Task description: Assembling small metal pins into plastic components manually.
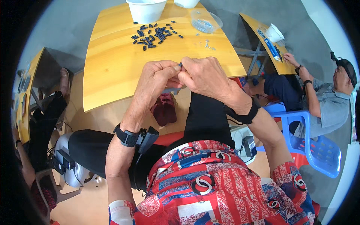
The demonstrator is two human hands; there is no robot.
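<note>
My left hand (pixel 159 78) and my right hand (pixel 207 76) meet above the near edge of the wooden table (pixel 112 75). Their fingertips pinch a small black piece (pixel 180 64), most of it hidden by the fingers. Beyond them on the tabletop lies a loose pile of short black cylindrical pieces (pixel 160 34). Several tiny silvery parts (pixel 208 45), perhaps screws, are scattered right of the pile. Behind these parts, a clear plastic dish (pixel 216 23) holds more small silvery pieces.
At the table's far edge stand a white tub (pixel 147 12) and a second white container (pixel 186 3). To the right, another person (pixel 326 101) sits by a blue plastic stool (pixel 322 153) at a separate table (pixel 283 67). A further table (pixel 28 93) and person are at left.
</note>
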